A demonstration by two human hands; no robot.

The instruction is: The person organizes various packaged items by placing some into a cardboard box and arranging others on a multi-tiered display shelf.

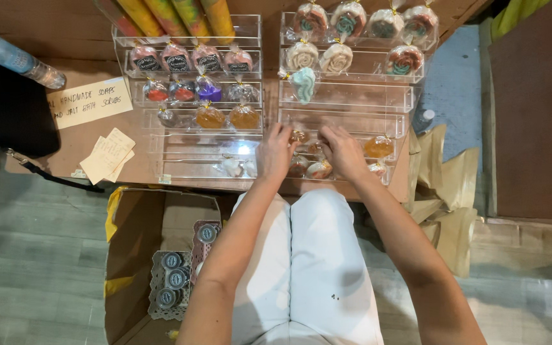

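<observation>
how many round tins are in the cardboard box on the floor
4 show: one tin at the top, then three in a line below it inside the box. More may be hidden underneath.

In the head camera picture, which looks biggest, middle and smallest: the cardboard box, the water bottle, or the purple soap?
1. Cardboard box, by far the largest, though it also sits nearer the camera.
2. Water bottle, only partly in view.
3. Purple soap, the smallest, on the clear rack.
</observation>
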